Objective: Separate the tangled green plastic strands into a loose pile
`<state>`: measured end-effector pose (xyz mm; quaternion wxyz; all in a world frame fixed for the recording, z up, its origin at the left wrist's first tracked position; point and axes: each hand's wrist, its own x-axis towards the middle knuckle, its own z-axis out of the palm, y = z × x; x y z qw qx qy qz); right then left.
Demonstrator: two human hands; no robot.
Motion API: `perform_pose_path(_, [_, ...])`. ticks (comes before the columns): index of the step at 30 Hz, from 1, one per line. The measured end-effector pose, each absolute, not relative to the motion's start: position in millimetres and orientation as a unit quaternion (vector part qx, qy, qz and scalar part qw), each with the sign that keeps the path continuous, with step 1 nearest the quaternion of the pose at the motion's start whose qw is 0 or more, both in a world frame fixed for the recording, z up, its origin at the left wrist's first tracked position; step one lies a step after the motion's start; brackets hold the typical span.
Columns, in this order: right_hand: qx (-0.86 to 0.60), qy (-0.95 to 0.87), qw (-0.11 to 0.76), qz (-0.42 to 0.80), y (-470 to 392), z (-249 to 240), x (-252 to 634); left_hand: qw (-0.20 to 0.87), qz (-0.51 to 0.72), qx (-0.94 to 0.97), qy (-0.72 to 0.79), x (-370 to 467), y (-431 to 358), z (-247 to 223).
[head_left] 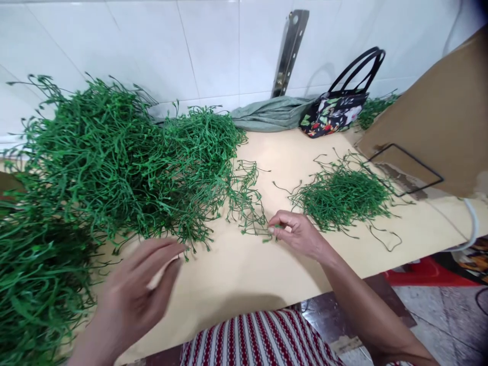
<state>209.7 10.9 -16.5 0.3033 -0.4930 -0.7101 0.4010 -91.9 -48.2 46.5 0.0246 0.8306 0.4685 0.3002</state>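
Observation:
Thin green artificial stems lie in a large tangled heap (110, 147) on the left of the pale table (229, 269). My left hand (139, 290) is at the near edge of this heap, thumb and forefinger curved towards each other; whether a stem is between the fingertips cannot be made out. Near the table's middle, my right hand (297, 234) pinches a green stem between thumb and forefinger, beside a loose strand of stems (247, 190). A smaller pile of stems (343, 195) lies just beyond my right hand, to its right.
At the back are a grey-green cloth (272, 114) and a black floral handbag (333, 114) against the white tiled wall. Brown cardboard (430, 117) with a black wire frame (438, 178) stands at the right. Something red (430, 272) is below the table's right edge.

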Motion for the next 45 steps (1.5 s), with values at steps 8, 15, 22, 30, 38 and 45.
perform_pose_path(8, [-0.392, -0.821, 0.105, 0.402, -15.6, -12.0, 221.3, 0.033, 0.07, 0.921, 0.382, 11.5, 34.3, 8.7])
perform_pose_path(15, [-0.517, -0.749, 0.235, 0.34, 10.4, -20.4, 225.9, 0.025, 0.08, 0.917, 0.39, 5.2, 27.0, -16.1])
perform_pose_path(22, [-0.515, -0.847, 0.128, 0.034, 74.2, -14.2, 195.5, 0.005, 0.186, 0.921, 0.343, 0.1, 14.1, -23.7])
perform_pose_path(30, [-0.444, -0.895, 0.048, 0.016, 112.2, -27.3, 189.8, -0.074, 0.315, 0.892, 0.315, -19.4, 7.0, -10.8])
perform_pose_path(38, [-0.488, -0.846, 0.148, -0.153, 88.9, 11.0, 225.3, -0.078, 0.142, 0.853, 0.496, -29.5, 29.9, -9.4])
perform_pose_path(45, [-0.485, -0.794, 0.283, -0.234, 67.2, 28.7, 248.5, -0.071, 0.14, 0.854, 0.496, -11.8, 35.7, -15.9])
